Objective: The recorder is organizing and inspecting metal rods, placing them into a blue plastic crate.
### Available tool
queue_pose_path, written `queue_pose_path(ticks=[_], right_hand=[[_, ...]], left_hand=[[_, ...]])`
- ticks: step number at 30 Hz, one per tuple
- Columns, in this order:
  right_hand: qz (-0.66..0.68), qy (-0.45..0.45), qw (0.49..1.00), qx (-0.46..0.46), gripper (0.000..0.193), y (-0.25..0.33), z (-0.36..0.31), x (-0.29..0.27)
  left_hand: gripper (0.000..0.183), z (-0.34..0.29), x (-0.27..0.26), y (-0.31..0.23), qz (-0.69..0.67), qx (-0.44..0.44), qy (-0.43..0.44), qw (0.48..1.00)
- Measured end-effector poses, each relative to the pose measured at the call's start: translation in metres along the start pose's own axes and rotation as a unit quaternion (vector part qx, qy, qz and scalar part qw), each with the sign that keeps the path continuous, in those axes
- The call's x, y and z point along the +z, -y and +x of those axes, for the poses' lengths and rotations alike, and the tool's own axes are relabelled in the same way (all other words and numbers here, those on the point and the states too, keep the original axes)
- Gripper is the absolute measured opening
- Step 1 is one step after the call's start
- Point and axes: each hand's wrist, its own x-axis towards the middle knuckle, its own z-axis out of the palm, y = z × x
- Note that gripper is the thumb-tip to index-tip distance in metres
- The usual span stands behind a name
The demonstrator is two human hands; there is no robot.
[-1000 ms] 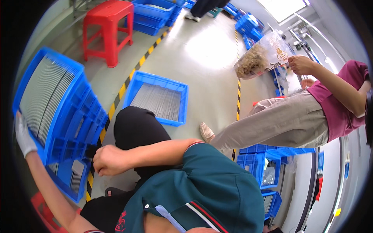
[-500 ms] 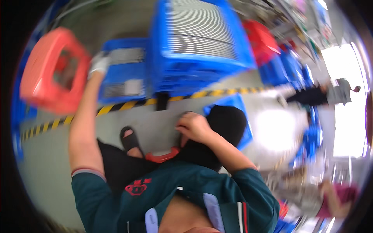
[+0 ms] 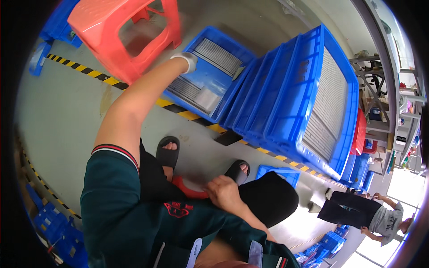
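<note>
One gloved left hand (image 3: pixel 191 61) had moved from the tall crate stack (image 3: pixel 275 91) to the low blue crate's (image 3: pixel 203 77) stool-side edge, near grey strips (image 3: pixel 217 54) inside. Neither its grip nor that of the loosely curled right hand (image 3: pixel 225 193) could be told.
</note>
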Motion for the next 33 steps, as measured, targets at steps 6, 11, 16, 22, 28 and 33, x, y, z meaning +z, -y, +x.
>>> queue_pose_path(ticks=[6,11,16,22,28,33], right_hand=[[0.006,-0.012,0.995,0.098,0.009,-0.021,-0.005,0.001],[0.078,-0.013,0.981,0.178,0.014,-0.028,0.0,-0.003],[0.089,0.033,0.971,0.218,0.01,-0.042,-0.002,-0.003],[0.121,0.02,0.969,0.215,0.011,-0.043,0.0,-0.002],[0.142,0.041,0.962,0.228,0.009,-0.034,-0.004,-0.011],[0.16,-0.018,0.959,0.233,0.009,-0.023,-0.011,-0.008]], left_hand=[[0.026,0.113,0.054,-0.032,0.022,0.052,-0.102,0.993],[0.023,0.177,0.083,-0.041,0.102,0.103,-0.192,0.971],[0.012,0.197,0.087,-0.046,0.073,0.114,-0.272,0.953],[0.016,0.185,0.075,-0.045,0.154,0.136,-0.151,0.967],[0.026,0.186,0.103,-0.059,-0.031,0.079,-0.077,0.993],[0.038,0.154,0.133,-0.014,-0.024,0.001,-0.071,0.997]])
